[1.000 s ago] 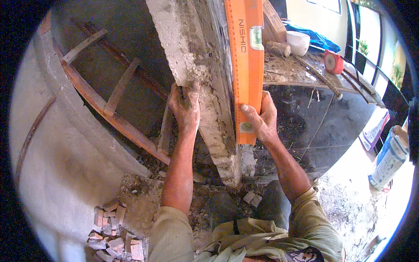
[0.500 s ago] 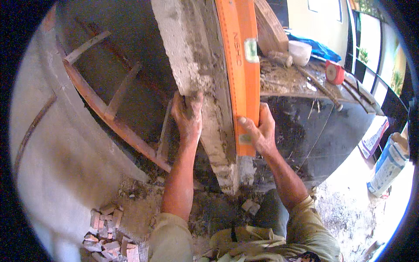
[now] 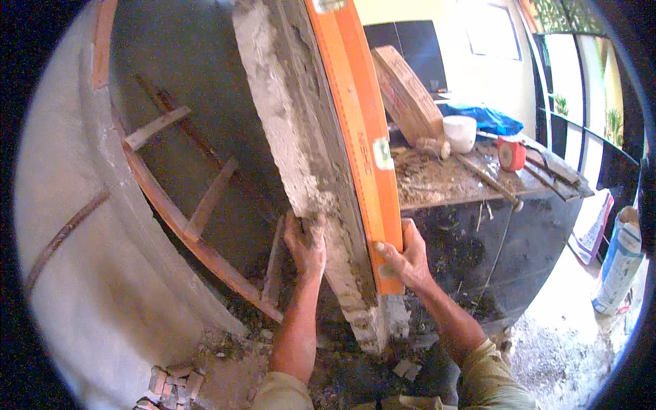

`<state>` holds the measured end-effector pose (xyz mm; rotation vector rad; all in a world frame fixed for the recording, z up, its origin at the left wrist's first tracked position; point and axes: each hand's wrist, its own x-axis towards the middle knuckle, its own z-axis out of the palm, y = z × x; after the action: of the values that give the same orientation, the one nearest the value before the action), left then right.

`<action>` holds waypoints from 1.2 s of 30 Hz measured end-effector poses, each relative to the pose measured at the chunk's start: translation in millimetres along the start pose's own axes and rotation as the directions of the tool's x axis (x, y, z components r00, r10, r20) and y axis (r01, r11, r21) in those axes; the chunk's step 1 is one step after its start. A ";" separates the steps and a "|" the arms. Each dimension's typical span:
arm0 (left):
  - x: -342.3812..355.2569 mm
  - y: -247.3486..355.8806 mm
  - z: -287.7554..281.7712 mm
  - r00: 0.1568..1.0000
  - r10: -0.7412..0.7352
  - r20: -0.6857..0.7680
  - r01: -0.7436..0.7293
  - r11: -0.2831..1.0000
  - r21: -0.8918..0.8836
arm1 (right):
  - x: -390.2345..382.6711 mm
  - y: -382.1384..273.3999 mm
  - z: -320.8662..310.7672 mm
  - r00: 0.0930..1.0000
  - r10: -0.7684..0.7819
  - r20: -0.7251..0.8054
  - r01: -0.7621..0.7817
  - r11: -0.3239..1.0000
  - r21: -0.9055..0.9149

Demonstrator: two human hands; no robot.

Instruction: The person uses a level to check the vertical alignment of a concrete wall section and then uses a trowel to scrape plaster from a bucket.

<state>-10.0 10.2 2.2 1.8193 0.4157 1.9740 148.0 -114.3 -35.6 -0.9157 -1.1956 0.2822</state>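
Note:
A long orange spirit level (image 3: 365, 147) stands upright along the smooth grey face of a rough concrete pillar (image 3: 273, 116). Near its lower end my right hand (image 3: 406, 260) grips it, thumb across the front and fingers round the right edge. A vial with greenish liquid (image 3: 383, 156) shows midway up the level. My left hand (image 3: 306, 244) is closed round the pillar's rough left edge, at about the same height; its fingertips are partly hidden there.
Left of the pillar, a wooden ladder (image 3: 171, 205) leans by a plastered wall (image 3: 75, 273). Broken bricks (image 3: 171, 386) lie below. On the dusty dark counter at right are a wooden beam (image 3: 410, 99), white cup (image 3: 459, 133), hammer (image 3: 485, 179), red tape measure (image 3: 511, 154) and blue sheet (image 3: 488, 120).
My view has tilted upward, so the pillar, level and counter sit lower in the picture. Both hands keep their holds, with no clear shift of the level against the pillar.

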 end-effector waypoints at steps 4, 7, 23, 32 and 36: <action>-3.5 4.3 8.6 0.997 -0.056 -0.045 0.053 0.996 -0.071 | -1.1 -0.9 -6.4 0.999 0.028 0.038 -0.025 0.997 -0.075; -5.4 11.1 7.2 0.988 -0.141 -0.057 0.139 0.990 -0.037 | -1.7 -2.2 -2.3 0.999 -0.034 0.013 0.034 0.999 -0.006; -2.4 2.0 5.1 0.999 0.000 -0.050 -0.003 0.998 -0.070 | -1.7 0.7 -1.4 0.997 -0.083 -0.010 0.082 0.993 -0.084; -1.5 -4.6 3.4 0.997 0.032 -0.066 -0.033 0.999 -0.012 | 3.0 1.2 0.9 0.997 -0.068 0.020 0.067 0.997 0.041; -3.1 6.1 4.2 0.999 -0.002 -0.037 0.005 0.995 0.096 | 15.3 -0.8 1.3 0.997 -0.082 0.011 0.081 0.993 0.087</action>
<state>-6.2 3.2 2.8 1.8403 0.5334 2.0197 152.4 -104.6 -24.6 -0.7891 -1.2221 0.2728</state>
